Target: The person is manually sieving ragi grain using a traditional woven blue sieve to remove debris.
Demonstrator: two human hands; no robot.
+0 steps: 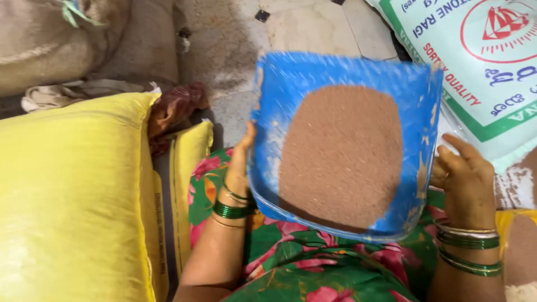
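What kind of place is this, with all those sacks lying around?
Probably a grain store or a home storeroom. A yellow sack and a white printed sack lie on a dusty stone floor, and both hands hold a blue tray of reddish-brown grain.

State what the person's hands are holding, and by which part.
Both hands, left hand and right hand, hold a blue tray of brown grain by its two side edges.

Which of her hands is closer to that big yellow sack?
The left. The left hand grips the blue tray's near-side rim, just across from the yellow sack. The right hand holds the tray's far rim, beside the white printed sack.
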